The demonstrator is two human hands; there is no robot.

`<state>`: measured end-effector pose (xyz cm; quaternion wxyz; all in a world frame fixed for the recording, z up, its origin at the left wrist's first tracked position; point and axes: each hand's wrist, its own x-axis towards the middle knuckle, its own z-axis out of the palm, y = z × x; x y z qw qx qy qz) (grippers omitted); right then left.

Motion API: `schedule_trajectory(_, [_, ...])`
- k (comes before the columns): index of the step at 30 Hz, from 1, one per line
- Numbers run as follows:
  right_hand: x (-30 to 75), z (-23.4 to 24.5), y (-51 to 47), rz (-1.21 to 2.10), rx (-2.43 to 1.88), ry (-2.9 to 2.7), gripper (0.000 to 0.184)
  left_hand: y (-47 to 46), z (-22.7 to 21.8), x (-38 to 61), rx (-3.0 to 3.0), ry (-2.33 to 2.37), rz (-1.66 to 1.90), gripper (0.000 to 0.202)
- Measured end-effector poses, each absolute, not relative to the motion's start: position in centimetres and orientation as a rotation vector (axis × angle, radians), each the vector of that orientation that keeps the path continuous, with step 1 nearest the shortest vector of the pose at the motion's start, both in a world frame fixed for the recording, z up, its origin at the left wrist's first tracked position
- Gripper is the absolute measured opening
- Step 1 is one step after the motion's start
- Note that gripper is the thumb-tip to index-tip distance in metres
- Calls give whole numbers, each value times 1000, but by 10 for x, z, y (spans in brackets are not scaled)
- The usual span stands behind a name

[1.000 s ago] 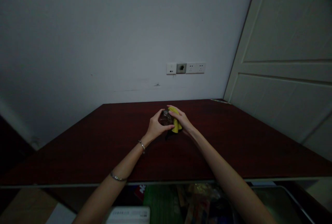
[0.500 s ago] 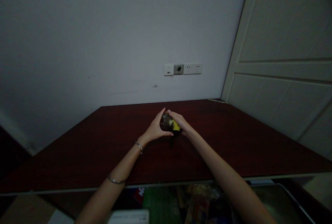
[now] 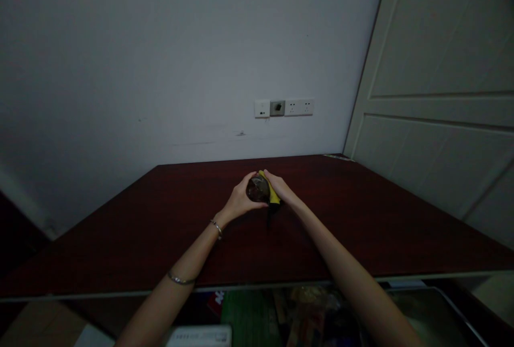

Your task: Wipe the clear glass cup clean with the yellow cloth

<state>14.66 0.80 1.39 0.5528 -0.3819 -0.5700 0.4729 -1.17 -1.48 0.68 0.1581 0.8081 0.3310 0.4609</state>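
Above the middle of the dark red tabletop, my left hand (image 3: 238,197) curls around a round, dark, see-through object (image 3: 257,189) that looks like a glass cup or jar. Its round end faces me. My right hand (image 3: 281,189) presses a yellow cloth (image 3: 273,193) with a dark lower part against the object's right side. The fingers of that hand lie over the cloth, and some are hidden behind it. Whether the object touches the tabletop I cannot tell.
The red-brown tabletop (image 3: 160,229) reaches back to a pale wall with sockets (image 3: 284,107). A white panelled door (image 3: 437,106) stands at the right. Under the front edge, an open space holds a green item (image 3: 249,317), a white box (image 3: 199,335) and plastic-wrapped things (image 3: 309,309).
The round object has turned so its end faces me more squarely. The yellow cloth has shifted upward along its side, with my right hand moving slightly. My left hand stays nearly in place.
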Motion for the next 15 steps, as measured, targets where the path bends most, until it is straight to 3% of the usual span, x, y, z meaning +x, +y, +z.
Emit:
schedule_trajectory(5, [146,8,14,851,-873,-1541,41,-13,4,-8,2058,896,1371,92])
schedule_trajectory(15, [146,24,-13,735,-585,-1616,42,-5,3,-7,1641,680,1305,97])
